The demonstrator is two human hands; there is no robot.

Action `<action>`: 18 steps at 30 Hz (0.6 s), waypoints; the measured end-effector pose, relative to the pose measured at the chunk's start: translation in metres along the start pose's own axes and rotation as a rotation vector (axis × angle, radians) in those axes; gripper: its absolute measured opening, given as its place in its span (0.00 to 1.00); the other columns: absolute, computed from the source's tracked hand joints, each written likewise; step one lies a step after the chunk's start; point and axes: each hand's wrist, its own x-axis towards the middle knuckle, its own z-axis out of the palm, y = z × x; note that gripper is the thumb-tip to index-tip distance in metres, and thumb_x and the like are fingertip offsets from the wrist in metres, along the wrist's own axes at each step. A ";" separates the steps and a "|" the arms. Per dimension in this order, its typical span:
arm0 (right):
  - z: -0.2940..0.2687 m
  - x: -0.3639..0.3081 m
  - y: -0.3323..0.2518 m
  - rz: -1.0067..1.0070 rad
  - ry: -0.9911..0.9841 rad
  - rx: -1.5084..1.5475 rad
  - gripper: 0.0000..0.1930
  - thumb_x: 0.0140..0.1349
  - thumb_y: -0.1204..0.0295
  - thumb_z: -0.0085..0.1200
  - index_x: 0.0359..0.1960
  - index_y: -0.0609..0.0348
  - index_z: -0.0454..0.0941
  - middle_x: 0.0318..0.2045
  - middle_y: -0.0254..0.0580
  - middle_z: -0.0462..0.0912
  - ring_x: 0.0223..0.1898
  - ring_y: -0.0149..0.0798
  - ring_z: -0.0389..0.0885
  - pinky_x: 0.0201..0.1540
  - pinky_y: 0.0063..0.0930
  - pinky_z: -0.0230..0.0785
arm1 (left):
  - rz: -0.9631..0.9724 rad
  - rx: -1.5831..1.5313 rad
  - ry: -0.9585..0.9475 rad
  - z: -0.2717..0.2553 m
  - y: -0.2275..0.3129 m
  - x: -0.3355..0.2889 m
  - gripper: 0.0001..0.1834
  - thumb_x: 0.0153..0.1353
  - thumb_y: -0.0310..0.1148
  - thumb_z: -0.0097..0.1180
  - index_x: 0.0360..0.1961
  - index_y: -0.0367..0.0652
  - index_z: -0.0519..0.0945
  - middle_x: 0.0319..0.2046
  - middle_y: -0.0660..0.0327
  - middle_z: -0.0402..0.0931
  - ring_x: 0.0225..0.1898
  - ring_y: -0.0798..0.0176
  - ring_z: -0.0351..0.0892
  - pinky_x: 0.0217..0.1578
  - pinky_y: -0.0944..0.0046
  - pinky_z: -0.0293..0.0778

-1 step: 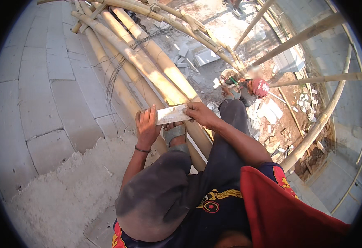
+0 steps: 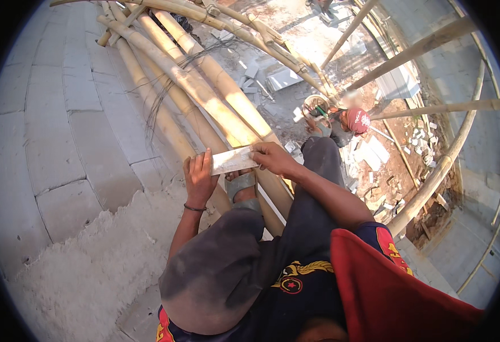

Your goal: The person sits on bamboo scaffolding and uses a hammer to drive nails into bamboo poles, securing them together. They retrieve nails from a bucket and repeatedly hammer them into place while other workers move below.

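The person sits high up on a row of yellow bamboo poles (image 2: pixel 204 91) that lie side by side next to a grey block wall (image 2: pixel 62 131). Both hands hold one flat, pale strip (image 2: pixel 234 160), long and thin like a ruler, just above a foot in a grey sandal (image 2: pixel 241 185). The left hand (image 2: pixel 198 176) is at the strip's left end with its fingers straight and pressed flat against it. The right hand (image 2: pixel 273 158) is at the right end, with its fingers curled and pinching the strip's edge. A thin dark band (image 2: pixel 194 208) goes round the left wrist. Below the blocks the wall is covered in rough, pale plaster (image 2: pixel 73 273). A bunch of thin dark wire (image 2: pixel 164 94) lies over the poles farther up. Far below on the ground, another person in a red cap (image 2: pixel 358 121) stands beside a round bucket (image 2: pixel 317 107). Flat grey blocks (image 2: pixel 281 77) and small white bits lie scattered on the brown dirt there.
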 end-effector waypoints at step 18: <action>-0.305 0.032 0.256 0.381 0.780 -0.502 0.14 0.62 0.61 0.56 0.29 0.62 0.78 0.21 0.39 0.77 0.21 0.33 0.74 0.22 0.30 0.64 | -0.424 -0.052 -0.114 0.058 -0.042 -0.040 0.46 0.47 0.44 0.70 0.65 0.41 0.64 0.62 0.51 0.64 0.66 0.47 0.58 0.65 0.41 0.51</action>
